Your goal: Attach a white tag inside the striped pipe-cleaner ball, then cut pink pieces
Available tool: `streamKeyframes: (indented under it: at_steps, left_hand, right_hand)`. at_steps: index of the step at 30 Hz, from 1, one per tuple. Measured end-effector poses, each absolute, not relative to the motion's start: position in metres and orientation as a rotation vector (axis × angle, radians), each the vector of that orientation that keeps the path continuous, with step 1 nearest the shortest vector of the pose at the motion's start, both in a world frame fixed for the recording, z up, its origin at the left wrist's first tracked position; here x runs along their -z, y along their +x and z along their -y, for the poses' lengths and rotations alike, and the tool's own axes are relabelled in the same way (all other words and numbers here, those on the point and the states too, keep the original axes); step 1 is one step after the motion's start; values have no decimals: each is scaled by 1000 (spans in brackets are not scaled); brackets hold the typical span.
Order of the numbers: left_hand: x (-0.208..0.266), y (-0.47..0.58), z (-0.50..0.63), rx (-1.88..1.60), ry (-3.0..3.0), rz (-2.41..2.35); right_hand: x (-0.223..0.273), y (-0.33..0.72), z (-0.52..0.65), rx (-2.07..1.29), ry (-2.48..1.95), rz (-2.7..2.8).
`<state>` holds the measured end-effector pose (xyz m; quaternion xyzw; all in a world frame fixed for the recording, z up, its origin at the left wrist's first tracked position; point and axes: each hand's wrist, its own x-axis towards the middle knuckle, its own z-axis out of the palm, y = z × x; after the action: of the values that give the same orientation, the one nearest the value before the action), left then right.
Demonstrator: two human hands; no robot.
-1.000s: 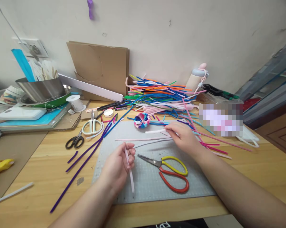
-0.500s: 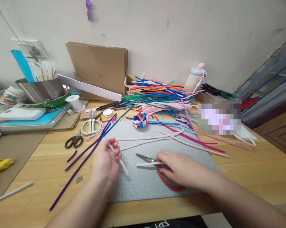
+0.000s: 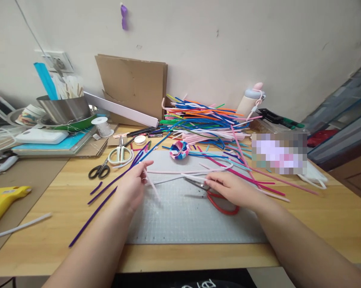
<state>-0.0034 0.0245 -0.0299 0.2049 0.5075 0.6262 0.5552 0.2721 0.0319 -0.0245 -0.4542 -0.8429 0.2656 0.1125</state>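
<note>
My left hand (image 3: 134,185) is closed on a short white pipe cleaner (image 3: 152,185), which slants down from its fingers and looks slightly blurred. In my right hand (image 3: 228,186) are red-handled scissors (image 3: 220,206), blades pointing left above the grey cutting mat (image 3: 180,224), with a shadow below them. Another white pipe cleaner (image 3: 194,177) sticks out leftward from the same fingers, along the blades. Beyond the hands, long pale pink pipe cleaners (image 3: 180,172) lie across the mat. A round multicoloured pipe-cleaner piece (image 3: 179,151) rests at the mat's back edge.
Behind the mat is a heap of coloured pipe cleaners (image 3: 204,120), near a bottle (image 3: 250,100). On the left lie purple pipe cleaners (image 3: 92,218), white-handled scissors (image 3: 120,155), black scissors (image 3: 99,171) and a yellow glue gun (image 3: 6,200). Cardboard (image 3: 135,88) leans on the wall.
My right hand has raised the red-handled scissors and the white pipe cleaner up and away from me. My left hand has moved slightly farther forward with its piece. The view has shifted a little.
</note>
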Motion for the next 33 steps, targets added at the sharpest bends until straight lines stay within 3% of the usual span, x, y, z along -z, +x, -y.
streamKeyframes:
  at_steps: [6,12,19,23,29,33]
  left_hand:
    - [27,1,-7,-1152,758,-1080]
    - [37,-5,29,-992,1230,-1452]
    - [42,-4,53,-1286,1461,-1536]
    - [33,19,77,-1281,1450,-1493]
    - [47,17,107,-1165,1481,-1529]
    - [65,-15,126,-1092,1772,-1611]
  right_hand:
    - [32,258,-22,-800,-1275,2239]
    - [45,251,-15,-924,-1255,2041]
    - [33,234,-3,-1742,-798,1267]
    - [26,212,16,-1935,-595,1000]
    - [42,178,60,-2029,-554,876]
    - [58,187,79,-1834,-741,1203]
